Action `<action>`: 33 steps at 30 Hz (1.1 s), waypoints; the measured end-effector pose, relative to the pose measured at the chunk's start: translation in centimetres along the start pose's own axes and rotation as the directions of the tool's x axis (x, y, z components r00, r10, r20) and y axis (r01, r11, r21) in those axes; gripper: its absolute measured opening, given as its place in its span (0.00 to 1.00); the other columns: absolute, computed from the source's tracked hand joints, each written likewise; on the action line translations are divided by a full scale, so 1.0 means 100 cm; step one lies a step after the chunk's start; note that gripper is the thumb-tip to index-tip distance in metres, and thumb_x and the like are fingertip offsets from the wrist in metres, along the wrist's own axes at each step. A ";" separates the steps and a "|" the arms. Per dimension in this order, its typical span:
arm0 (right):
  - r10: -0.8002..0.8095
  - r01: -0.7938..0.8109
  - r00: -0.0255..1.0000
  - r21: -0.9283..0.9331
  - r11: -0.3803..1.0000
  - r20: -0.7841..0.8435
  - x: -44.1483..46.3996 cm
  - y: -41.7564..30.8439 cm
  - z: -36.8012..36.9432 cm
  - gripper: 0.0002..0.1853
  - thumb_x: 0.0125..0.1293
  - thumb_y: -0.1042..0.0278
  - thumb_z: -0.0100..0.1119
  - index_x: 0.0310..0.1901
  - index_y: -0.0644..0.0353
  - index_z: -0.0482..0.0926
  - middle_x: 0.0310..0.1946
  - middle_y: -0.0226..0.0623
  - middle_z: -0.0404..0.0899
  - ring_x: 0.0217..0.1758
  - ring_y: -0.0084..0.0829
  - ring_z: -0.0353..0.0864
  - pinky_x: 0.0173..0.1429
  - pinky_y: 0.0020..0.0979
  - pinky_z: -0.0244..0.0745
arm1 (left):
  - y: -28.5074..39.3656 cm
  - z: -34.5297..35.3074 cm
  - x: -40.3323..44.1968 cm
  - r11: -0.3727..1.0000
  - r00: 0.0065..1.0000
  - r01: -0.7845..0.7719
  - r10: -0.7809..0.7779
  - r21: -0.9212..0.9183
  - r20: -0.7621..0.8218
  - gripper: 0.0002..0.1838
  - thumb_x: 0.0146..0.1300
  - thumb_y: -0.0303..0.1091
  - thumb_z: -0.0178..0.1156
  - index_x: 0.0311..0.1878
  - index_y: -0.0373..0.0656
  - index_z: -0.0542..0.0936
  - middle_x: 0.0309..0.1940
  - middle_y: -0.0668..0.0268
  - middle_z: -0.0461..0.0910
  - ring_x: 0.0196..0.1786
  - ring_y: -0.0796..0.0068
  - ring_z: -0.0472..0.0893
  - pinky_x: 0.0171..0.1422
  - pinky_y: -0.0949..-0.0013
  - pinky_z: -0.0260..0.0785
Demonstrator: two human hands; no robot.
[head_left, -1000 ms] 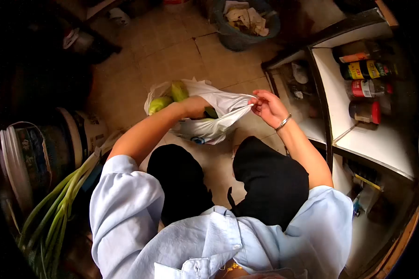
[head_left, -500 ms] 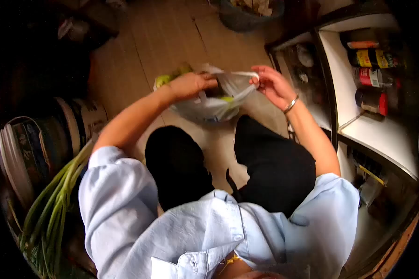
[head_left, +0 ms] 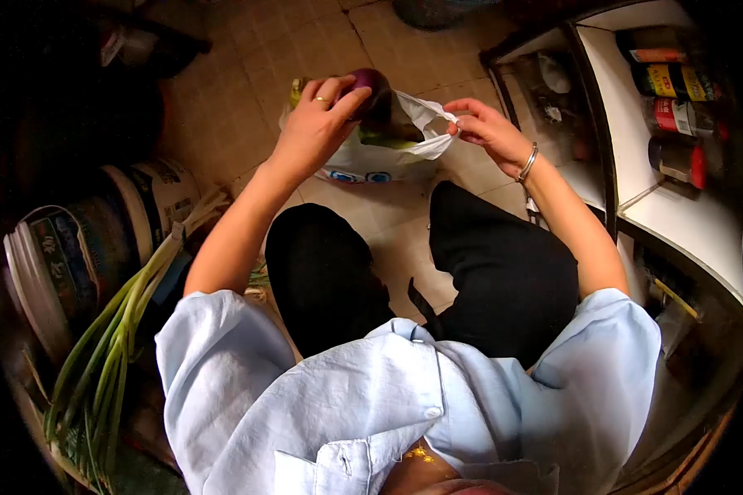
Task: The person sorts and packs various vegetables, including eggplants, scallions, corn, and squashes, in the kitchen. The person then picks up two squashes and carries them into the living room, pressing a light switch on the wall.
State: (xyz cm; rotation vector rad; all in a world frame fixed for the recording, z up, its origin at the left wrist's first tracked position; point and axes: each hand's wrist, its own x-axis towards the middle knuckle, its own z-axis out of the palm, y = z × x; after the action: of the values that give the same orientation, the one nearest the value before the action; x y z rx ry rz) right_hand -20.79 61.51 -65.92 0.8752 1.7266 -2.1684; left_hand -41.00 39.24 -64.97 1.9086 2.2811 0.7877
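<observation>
A white plastic bag (head_left: pixel 404 169) with blue print stands on the floor beyond my knees. My left hand (head_left: pixel 322 120), with a ring on it, has its fingers closed on a dark purple eggplant (head_left: pixel 375 89) at the bag's mouth. Pinched between the fingers of my right hand (head_left: pixel 489 134) is one handle of the bag, pulled out to the right. Something green (head_left: pixel 388 142) shows inside the bag. Another yellow-green vegetable (head_left: pixel 297 89) peeks out just left of my left hand; most of it is hidden.
To the right, a white shelf (head_left: pixel 677 239) holds several bottles and jars (head_left: pixel 677 161). Long green onions (head_left: pixel 111 346) lie at the left beside stacked buckets (head_left: pixel 45 272). A dark tub (head_left: pixel 442 10) stands on the tiled floor (head_left: pixel 248 91) at the top edge.
The eggplant has come into sight in my left hand, which has moved up and left. My right hand still holds the bag handle. The bag's blue print shows more plainly.
</observation>
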 end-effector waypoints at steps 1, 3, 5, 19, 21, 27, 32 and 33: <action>-0.005 0.005 1.000 -0.052 0.999 -0.003 -0.001 -0.003 0.004 0.18 0.65 0.68 0.50 0.56 0.58 0.69 0.37 0.27 0.75 0.42 0.17 0.71 0.52 0.20 0.64 | 0.004 -0.009 0.000 1.000 0.999 0.025 -0.024 0.010 -0.047 0.28 0.47 0.25 0.65 0.55 0.49 0.72 0.52 0.60 0.71 0.53 0.52 0.69 0.54 0.58 0.69; -0.056 0.061 0.998 -0.170 0.984 0.033 0.005 0.001 0.006 0.18 0.64 0.66 0.50 0.56 0.57 0.69 0.38 0.27 0.74 0.43 0.17 0.70 0.53 0.21 0.64 | 0.006 -0.018 -0.005 0.998 0.984 0.069 -0.066 0.010 -0.165 0.29 0.44 0.23 0.67 0.53 0.50 0.74 0.51 0.60 0.71 0.54 0.54 0.69 0.53 0.59 0.70; -0.060 0.101 0.988 -0.304 0.947 0.140 0.015 0.005 0.002 0.19 0.63 0.66 0.51 0.56 0.58 0.69 0.37 0.26 0.74 0.44 0.17 0.70 0.54 0.23 0.65 | 0.000 -0.025 -0.004 0.994 0.976 0.099 -0.106 -0.046 -0.188 0.28 0.44 0.23 0.68 0.53 0.49 0.75 0.51 0.59 0.70 0.53 0.54 0.70 0.53 0.60 0.70; -0.467 0.585 0.793 -0.703 0.404 0.392 0.146 -0.058 0.044 0.33 0.52 0.66 0.65 0.60 0.61 0.64 0.52 0.45 0.74 0.55 0.39 0.74 0.60 0.34 0.68 | -0.017 -0.001 -0.032 0.825 0.878 0.180 -0.381 -0.536 -0.291 0.28 0.51 0.17 0.61 0.57 0.44 0.69 0.56 0.56 0.68 0.62 0.57 0.68 0.63 0.59 0.65; -0.589 0.622 0.745 -0.648 0.440 0.315 0.135 -0.095 0.049 0.31 0.53 0.62 0.66 0.58 0.61 0.67 0.50 0.42 0.74 0.52 0.35 0.74 0.57 0.32 0.69 | -0.022 -0.028 -0.021 0.678 0.818 0.206 -0.515 -0.706 -0.257 0.32 0.55 0.28 0.62 0.64 0.42 0.62 0.60 0.57 0.66 0.64 0.62 0.66 0.66 0.61 0.61; -0.572 0.666 0.717 -0.632 0.396 0.398 0.073 -0.222 0.089 0.33 0.54 0.49 0.65 0.55 0.63 0.69 0.44 0.42 0.77 0.47 0.33 0.77 0.52 0.33 0.71 | -0.023 -0.141 0.046 0.468 0.782 0.113 -0.587 -0.876 -0.212 0.26 0.56 0.37 0.66 0.56 0.39 0.71 0.44 0.64 0.76 0.42 0.74 0.77 0.42 0.72 0.72; -0.696 0.785 0.619 -0.303 0.539 0.365 0.031 -0.230 0.092 0.33 0.60 0.56 0.60 0.63 0.59 0.60 0.42 0.39 0.76 0.41 0.33 0.78 0.48 0.34 0.74 | -0.012 -0.175 0.060 0.298 0.703 -0.073 -0.662 -0.952 -0.261 0.18 0.60 0.38 0.62 0.50 0.40 0.74 0.37 0.66 0.78 0.38 0.75 0.79 0.36 0.70 0.76; -0.632 0.708 0.695 -0.173 0.685 0.343 0.012 -0.232 0.094 0.32 0.60 0.56 0.59 0.63 0.59 0.59 0.41 0.38 0.76 0.38 0.30 0.78 0.45 0.32 0.75 | -0.016 -0.180 0.057 0.267 0.689 -0.086 -0.680 -0.960 -0.250 0.19 0.60 0.38 0.61 0.52 0.41 0.72 0.42 0.66 0.77 0.42 0.73 0.79 0.40 0.67 0.77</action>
State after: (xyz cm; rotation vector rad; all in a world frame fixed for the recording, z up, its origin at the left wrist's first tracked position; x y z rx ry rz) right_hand -36.82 59.30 -46.79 -0.1896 2.3970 -2.1635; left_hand -50.34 38.31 -48.56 0.5370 1.4906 2.2841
